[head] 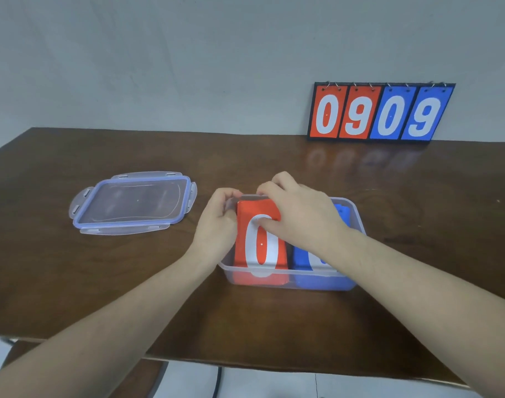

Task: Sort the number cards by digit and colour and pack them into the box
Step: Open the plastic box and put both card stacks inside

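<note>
Single head-worn wide-angle view, angled forward and down, close over the table [102,282], facing the wall [188,53].

A dark brown wooden bench [107,271] stands against a plain grey wall [159,61]. At the back right, a flip scoreboard [380,112] leans on the wall. It shows 0 and 9 on red, then 0 and 9 on blue.

One box [285,278], one lid [132,202], two hands [217,222]
</note>
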{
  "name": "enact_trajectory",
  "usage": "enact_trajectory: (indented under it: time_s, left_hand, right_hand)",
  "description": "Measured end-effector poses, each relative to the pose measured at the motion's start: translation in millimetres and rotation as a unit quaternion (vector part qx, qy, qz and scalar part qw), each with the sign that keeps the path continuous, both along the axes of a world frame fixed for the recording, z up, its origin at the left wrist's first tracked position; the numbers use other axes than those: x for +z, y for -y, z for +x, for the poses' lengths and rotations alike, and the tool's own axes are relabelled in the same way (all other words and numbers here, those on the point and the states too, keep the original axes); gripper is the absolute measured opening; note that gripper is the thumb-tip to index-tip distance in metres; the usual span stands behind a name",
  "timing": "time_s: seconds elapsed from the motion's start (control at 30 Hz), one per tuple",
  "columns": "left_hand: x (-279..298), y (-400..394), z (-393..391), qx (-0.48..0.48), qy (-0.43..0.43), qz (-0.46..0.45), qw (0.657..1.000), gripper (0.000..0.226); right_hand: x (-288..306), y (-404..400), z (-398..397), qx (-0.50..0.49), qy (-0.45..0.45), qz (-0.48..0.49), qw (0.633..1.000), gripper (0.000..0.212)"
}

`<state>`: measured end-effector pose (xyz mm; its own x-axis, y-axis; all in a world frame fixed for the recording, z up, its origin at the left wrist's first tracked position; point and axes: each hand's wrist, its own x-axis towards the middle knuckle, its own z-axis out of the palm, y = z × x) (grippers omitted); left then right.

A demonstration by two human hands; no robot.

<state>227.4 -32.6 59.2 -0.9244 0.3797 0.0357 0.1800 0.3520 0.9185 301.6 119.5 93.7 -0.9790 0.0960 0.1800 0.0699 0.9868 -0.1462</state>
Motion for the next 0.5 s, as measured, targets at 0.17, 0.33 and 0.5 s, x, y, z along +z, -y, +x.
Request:
enact_trajectory:
  time_s: [0.17, 0.33, 0.5]
  left_hand:
    - [2.7, 25.2, -21.4, 0.048, -0.061, 0.021, 0.997, 0.017]
    - [-3.4, 96.8, -76.9, 0.052, -0.135, -0.079, 0.986, 0.013]
    - [-23.0, 175.4, -120.8, -0.015, -0.183, -0.269, 0.945, 0.028]
  right_hand:
    - [14.6, 18.3, -21.3, 0.041, -0.052, -0.058, 0.996, 0.031]
    - [27.2, 57.7, -64.0, 0.11, -0.02, -0.091, 0.99, 0.026]
    - [19.6, 104.5, -112.2, 0.16, 0.069, -0.051, 0.983, 0.027]
